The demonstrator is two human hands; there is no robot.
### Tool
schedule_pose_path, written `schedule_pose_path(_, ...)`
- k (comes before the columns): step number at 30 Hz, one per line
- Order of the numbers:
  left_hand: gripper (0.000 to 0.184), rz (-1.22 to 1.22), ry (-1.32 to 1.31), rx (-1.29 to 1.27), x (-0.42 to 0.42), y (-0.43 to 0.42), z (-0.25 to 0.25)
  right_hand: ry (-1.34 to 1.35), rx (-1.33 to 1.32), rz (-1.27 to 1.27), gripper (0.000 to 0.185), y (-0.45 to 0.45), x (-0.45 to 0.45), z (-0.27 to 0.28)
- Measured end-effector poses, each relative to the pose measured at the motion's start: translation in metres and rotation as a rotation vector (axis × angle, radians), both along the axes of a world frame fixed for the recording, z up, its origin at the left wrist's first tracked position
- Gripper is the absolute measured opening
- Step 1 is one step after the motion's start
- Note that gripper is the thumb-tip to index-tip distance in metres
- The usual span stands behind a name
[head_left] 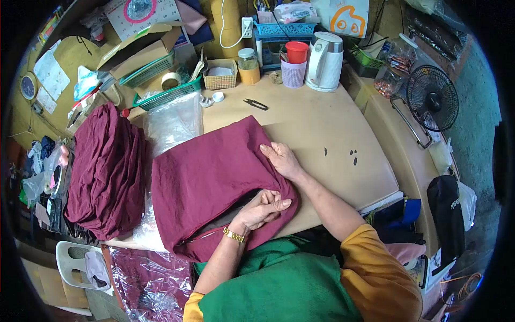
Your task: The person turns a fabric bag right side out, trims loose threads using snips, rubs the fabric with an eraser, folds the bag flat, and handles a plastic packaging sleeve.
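Two bare hands meet a maroon cloth cover (206,166) lying on the near part of the table (311,123). The left forearm, wearing a gold watch (234,234), angles up across the cover's open slit; the left hand (262,210) has its fingers curled closed on the slit's edge, thumb pointing right. The right hand (281,160) reaches in from the right, thumb pressed on the side edge, its other fingers partly hidden.

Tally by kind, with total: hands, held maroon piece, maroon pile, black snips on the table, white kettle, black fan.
Hands (left hand, right hand): 2
Held maroon piece: 1
Maroon pile: 1
Black snips: 1
White kettle: 1
Black fan: 1
Total: 7
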State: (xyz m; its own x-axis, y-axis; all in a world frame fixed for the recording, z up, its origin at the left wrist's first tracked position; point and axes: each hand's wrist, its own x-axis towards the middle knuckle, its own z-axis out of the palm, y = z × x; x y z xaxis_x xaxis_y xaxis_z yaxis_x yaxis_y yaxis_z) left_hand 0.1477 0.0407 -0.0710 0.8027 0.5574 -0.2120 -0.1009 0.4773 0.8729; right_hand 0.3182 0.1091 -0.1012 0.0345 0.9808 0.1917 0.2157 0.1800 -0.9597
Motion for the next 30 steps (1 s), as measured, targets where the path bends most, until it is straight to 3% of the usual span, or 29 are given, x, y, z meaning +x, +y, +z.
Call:
schedule_pose_path(1, 0.041, -0.009, -0.032, -0.130, 0.001, 0.001, -0.001, -0.001, 0.002, 0.000, 0.047, -0.001, -0.001, 0.001)
schedule_pose_path(4, 0.036, -0.032, 0.000, -0.070, -0.001, 0.002, 0.001, 0.032, 0.036, 0.069, 0.048, 0.006, 0.001, -0.011)
schedule_pose_path(7, 0.028, 0.082, 0.045, -0.047, -0.006, -0.017, 0.020, -0.018, 0.110, -0.051, 0.044, 0.024, 0.020, -0.025)
schedule_pose_path(9, 0.022, 0.279, 0.138, 0.073, -0.021, -0.041, 0.047, -0.250, 0.056, -0.185, 0.038, 0.016, 0.035, -0.004)
schedule_pose_path(11, 0.029, 0.509, 0.332, 0.568, -0.050, -0.057, 0.055, -0.166, 0.083, -0.252, 0.033, 0.003, 0.037, 0.015)
schedule_pose_path(13, 0.054, 0.697, 0.841, 1.594, -0.089, -0.063, 0.070, -0.312, 0.367, -0.521, 0.026, -0.028, 0.032, 0.057)
schedule_pose_path(15, 0.069, 0.814, 1.125, 1.341, -0.119, -0.081, 0.064, -0.209, -0.017, 0.011, 0.022, -0.076, 0.011, 0.086)
schedule_pose_path(17, 0.058, 0.677, 1.388, 1.185, -0.146, -0.087, 0.049, -0.640, -0.060, 0.447, 0.023, -0.098, -0.010, 0.095)
schedule_pose_path(18, 0.040, 0.651, 1.341, 1.092, -0.164, -0.086, 0.034, -0.774, 0.172, 0.342, 0.022, -0.098, -0.014, 0.082)
schedule_pose_path(19, 0.040, 0.656, 1.350, 1.089, -0.169, -0.086, 0.031, -0.660, 0.332, 0.084, 0.019, -0.079, -0.014, 0.048)
schedule_pose_path(21, 0.025, 0.618, 1.177, 0.901, -0.171, -0.083, 0.032, -0.777, 0.298, -0.023, 0.015, -0.063, -0.013, 0.056)
schedule_pose_path(22, 0.020, 0.701, 1.122, 0.999, -0.158, -0.082, 0.035, -0.845, 0.280, 0.120, 0.013, -0.064, -0.022, 0.064)
schedule_pose_path(24, 0.022, 0.735, 1.010, 0.976, -0.138, -0.081, 0.039, -0.436, 0.342, 0.358, 0.016, -0.082, -0.064, 0.065)
schedule_pose_path(25, 0.023, 0.754, 0.967, 0.990, -0.128, -0.079, 0.040, -0.362, 0.169, 0.504, 0.021, -0.097, -0.079, 0.067)
schedule_pose_path(27, 0.027, 0.817, 0.876, 1.172, -0.115, -0.075, 0.037, -0.355, -0.024, 0.553, 0.038, -0.110, -0.101, 0.056)
schedule_pose_path(30, 0.027, 0.865, 0.899, 1.088, -0.114, -0.075, 0.040, -0.125, -0.062, 0.377, 0.053, -0.109, -0.104, 0.042)
